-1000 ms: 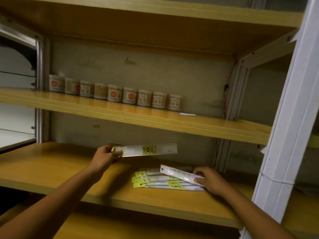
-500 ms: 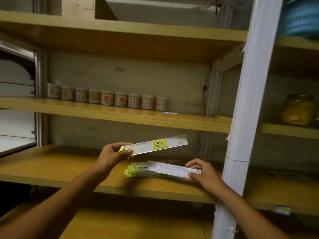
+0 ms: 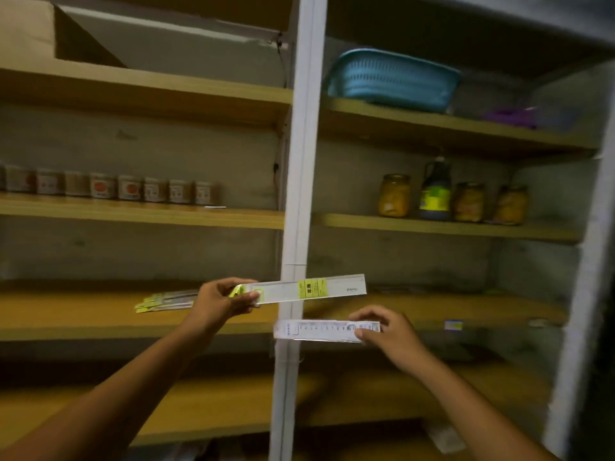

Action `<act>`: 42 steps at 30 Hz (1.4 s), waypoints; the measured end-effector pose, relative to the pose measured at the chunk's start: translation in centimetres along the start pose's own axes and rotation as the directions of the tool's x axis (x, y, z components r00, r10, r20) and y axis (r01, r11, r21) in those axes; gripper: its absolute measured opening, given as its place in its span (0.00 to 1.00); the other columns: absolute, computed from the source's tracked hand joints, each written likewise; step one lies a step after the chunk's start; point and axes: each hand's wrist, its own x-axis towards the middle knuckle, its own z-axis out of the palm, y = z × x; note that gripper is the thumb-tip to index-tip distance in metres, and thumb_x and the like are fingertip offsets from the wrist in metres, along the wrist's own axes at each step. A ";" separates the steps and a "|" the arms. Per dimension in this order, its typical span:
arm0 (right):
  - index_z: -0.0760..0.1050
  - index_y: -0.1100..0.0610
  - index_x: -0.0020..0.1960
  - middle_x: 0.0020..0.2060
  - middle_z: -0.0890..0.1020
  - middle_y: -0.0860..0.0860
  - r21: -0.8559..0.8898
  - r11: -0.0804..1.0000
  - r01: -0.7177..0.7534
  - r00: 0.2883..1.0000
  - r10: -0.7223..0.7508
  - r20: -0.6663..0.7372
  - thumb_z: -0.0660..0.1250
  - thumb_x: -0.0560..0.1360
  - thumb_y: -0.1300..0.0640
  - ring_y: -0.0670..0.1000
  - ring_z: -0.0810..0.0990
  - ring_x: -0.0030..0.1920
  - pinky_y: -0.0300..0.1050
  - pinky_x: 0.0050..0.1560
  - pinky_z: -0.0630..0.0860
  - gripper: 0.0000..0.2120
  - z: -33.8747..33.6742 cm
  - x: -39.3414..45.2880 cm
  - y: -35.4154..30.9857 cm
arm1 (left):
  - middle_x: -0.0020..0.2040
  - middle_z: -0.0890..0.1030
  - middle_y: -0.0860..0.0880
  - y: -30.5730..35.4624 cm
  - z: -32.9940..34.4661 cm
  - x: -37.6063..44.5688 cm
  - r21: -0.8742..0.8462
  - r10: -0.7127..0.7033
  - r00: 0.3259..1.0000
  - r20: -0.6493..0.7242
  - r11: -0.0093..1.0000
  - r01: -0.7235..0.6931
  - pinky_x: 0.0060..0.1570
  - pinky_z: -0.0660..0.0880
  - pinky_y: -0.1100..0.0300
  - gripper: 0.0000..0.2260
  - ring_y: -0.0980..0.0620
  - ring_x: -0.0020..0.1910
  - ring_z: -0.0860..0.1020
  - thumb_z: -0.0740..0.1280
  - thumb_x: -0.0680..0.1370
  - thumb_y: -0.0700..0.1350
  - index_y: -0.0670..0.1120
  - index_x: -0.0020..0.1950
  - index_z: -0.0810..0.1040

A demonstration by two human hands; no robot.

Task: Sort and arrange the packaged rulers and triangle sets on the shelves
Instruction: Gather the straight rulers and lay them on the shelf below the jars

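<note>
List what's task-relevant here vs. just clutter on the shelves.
Job: ruler with yellow label in left hand; ruler in right hand; ruler pile.
Clutter: small jars, blue basket, fruit jars, dark bottle.

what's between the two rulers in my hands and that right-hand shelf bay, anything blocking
Only the white upright post. The ruler in the left hand and the one in the right hand both hang in front of it. The right shelf past the post shows no visible obstruction, though its surface is blurred.
</note>
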 end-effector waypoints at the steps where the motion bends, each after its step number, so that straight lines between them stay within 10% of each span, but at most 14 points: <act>1: 0.82 0.48 0.49 0.49 0.83 0.43 -0.010 1.000 -0.018 1.000 0.018 -0.010 0.72 0.73 0.63 0.44 0.80 0.52 0.45 0.52 0.81 0.11 -1.8 -1.1 0.6 | 0.44 0.84 0.41 -0.1 1.9 -0.3 -0.004 -0.004 1.000 0.016 1.000 0.004 0.38 0.81 0.63 0.09 0.45 0.42 0.82 0.72 0.71 0.34 0.40 0.51 0.82; 14: 0.81 0.60 0.51 0.50 0.82 0.49 0.024 0.992 -0.124 0.972 0.126 -0.197 0.70 0.74 0.68 0.46 0.81 0.48 0.35 0.40 0.79 0.07 -17.6 -5.8 7.2 | 0.49 0.83 0.47 -2.5 18.6 4.0 0.118 -0.004 0.996 0.092 0.993 -0.007 0.56 0.78 0.48 0.06 0.47 0.50 0.81 0.72 0.73 0.44 0.49 0.50 0.82; 30: 0.83 0.45 0.44 0.46 0.85 0.46 -0.074 0.994 -0.084 0.982 0.070 -0.177 0.73 0.73 0.65 0.50 0.83 0.49 0.48 0.44 0.80 0.13 -23.6 12.5 18.8 | 0.53 0.79 0.36 -13.4 21.0 20.3 0.199 -0.136 0.973 -0.186 0.965 0.173 0.49 0.79 0.48 0.12 0.41 0.44 0.79 0.67 0.76 0.35 0.35 0.59 0.74; 35: 0.83 0.49 0.45 0.45 0.85 0.47 -0.080 0.993 -0.086 0.988 0.074 -0.138 0.72 0.73 0.66 0.50 0.83 0.47 0.43 0.44 0.78 0.11 -24.6 16.1 22.0 | 0.65 0.74 0.37 -16.3 21.1 22.7 0.572 -0.146 0.943 -0.300 0.764 0.300 0.56 0.72 0.53 0.18 0.39 0.62 0.73 0.66 0.78 0.42 0.39 0.67 0.71; 42: 0.81 0.54 0.51 0.48 0.82 0.45 -0.003 0.996 -0.092 0.991 0.091 -0.096 0.70 0.75 0.64 0.45 0.79 0.48 0.40 0.42 0.76 0.08 -25.7 19.9 25.6 | 0.57 0.78 0.41 -18.2 21.4 24.8 0.827 -0.001 0.934 -0.357 0.465 0.316 0.47 0.74 0.55 0.10 0.44 0.54 0.76 0.60 0.79 0.44 0.44 0.57 0.76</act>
